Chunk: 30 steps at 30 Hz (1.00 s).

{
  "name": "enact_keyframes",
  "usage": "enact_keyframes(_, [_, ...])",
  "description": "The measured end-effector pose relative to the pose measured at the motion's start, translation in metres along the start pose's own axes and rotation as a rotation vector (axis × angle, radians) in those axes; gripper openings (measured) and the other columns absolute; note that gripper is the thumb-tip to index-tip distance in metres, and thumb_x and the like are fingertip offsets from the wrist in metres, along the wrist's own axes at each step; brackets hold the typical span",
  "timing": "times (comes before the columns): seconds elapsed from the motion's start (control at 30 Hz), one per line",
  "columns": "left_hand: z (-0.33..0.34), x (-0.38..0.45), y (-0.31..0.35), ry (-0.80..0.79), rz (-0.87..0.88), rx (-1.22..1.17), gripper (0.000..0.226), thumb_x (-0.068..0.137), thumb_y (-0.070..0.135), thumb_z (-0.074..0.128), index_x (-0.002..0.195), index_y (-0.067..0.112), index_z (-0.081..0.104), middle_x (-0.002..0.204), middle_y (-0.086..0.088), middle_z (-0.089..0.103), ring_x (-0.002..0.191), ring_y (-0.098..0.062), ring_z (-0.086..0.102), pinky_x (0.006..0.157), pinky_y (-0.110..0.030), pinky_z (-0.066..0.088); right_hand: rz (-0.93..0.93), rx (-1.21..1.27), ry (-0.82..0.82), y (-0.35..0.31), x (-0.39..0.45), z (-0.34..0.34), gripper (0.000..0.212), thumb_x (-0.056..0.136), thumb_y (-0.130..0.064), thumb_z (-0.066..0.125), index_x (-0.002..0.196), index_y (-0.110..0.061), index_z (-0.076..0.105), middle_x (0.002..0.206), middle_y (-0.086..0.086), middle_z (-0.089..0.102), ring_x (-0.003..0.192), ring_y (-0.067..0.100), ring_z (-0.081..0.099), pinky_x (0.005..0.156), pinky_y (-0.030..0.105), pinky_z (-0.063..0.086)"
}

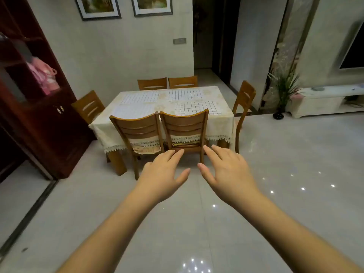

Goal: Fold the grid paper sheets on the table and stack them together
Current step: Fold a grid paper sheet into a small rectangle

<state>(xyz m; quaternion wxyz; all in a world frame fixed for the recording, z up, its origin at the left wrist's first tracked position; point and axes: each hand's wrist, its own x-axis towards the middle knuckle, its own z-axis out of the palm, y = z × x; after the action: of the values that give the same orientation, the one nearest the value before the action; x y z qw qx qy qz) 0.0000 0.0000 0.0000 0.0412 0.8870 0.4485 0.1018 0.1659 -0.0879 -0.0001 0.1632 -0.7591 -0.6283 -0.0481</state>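
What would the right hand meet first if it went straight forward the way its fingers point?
Probably the near right chair: the right hand points up-left toward its back, short of the table. Depth is unclear.

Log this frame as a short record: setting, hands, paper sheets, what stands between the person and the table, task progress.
setting: dining room, table under a lace-edged cloth
left hand: open, empty, held out over the floor
right hand: open, empty, held out beside the left
paper sheets: four grid sheets flat on the table, the clearest at the near right
in the way: two chairs pushed in at the near side
progress: no sheet folded or stacked yet
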Motion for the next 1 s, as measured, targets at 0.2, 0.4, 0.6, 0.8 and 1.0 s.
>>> enact_keyframes(0.2, [0.023, 0.039, 0.02, -0.078, -0.086, 0.0, 0.066, 0.094, 0.063, 0.032, 0.152, 0.037, 0.016, 0.158, 0.008, 0.022, 0.145, -0.013, 0.02, 0.113, -0.043, 0.031, -0.065, -0.026, -0.085, 0.045, 0.03, 0.02, 0.076, 0.086, -0.068, 0.005, 0.151, -0.032, 0.024, 0.156, -0.003, 0.029, 0.143, 0.017, 0.026, 0.116, 0.037, 0.02])
enact_keyframes(0.4, [0.035, 0.077, 0.012, -0.079, -0.09, -0.008, 0.067, 0.092, 0.066, 0.031, 0.151, 0.039, 0.016, 0.158, 0.009, 0.022, 0.145, -0.012, 0.018, 0.115, -0.042, 0.028, -0.066, -0.008, -0.132, 0.063, 0.067, 0.043, 0.083, 0.081, -0.07, -0.002, 0.152, -0.033, 0.018, 0.159, -0.003, 0.022, 0.145, 0.017, 0.02, 0.117, 0.037, 0.014])
enact_keyframes(0.6, [0.047, 0.131, -0.025, -0.076, -0.084, -0.027, 0.067, 0.093, 0.065, 0.032, 0.151, 0.038, 0.015, 0.158, 0.01, 0.021, 0.145, -0.012, 0.017, 0.116, -0.044, 0.025, -0.053, -0.013, -0.147, 0.059, 0.127, 0.073, 0.085, 0.08, -0.07, -0.002, 0.152, -0.032, 0.02, 0.158, -0.003, 0.024, 0.145, 0.017, 0.021, 0.117, 0.038, 0.016])
enact_keyframes(0.8, [0.056, 0.19, -0.078, -0.068, -0.044, -0.047, 0.066, 0.093, 0.063, 0.033, 0.152, 0.036, 0.016, 0.158, 0.009, 0.023, 0.145, -0.013, 0.019, 0.114, -0.043, 0.027, -0.036, -0.057, -0.129, 0.042, 0.198, 0.096, 0.082, 0.082, -0.068, 0.003, 0.15, -0.03, 0.029, 0.155, -0.002, 0.032, 0.142, 0.018, 0.028, 0.116, 0.038, 0.021])
enact_keyframes(1.0, [0.054, 0.248, -0.108, -0.06, 0.011, -0.066, 0.065, 0.094, 0.063, 0.033, 0.151, 0.038, 0.018, 0.158, 0.01, 0.023, 0.145, -0.012, 0.019, 0.115, -0.042, 0.025, 0.016, -0.062, -0.112, 0.037, 0.25, 0.106, 0.082, 0.082, -0.067, 0.003, 0.149, -0.029, 0.031, 0.153, -0.002, 0.035, 0.141, 0.017, 0.031, 0.115, 0.038, 0.024])
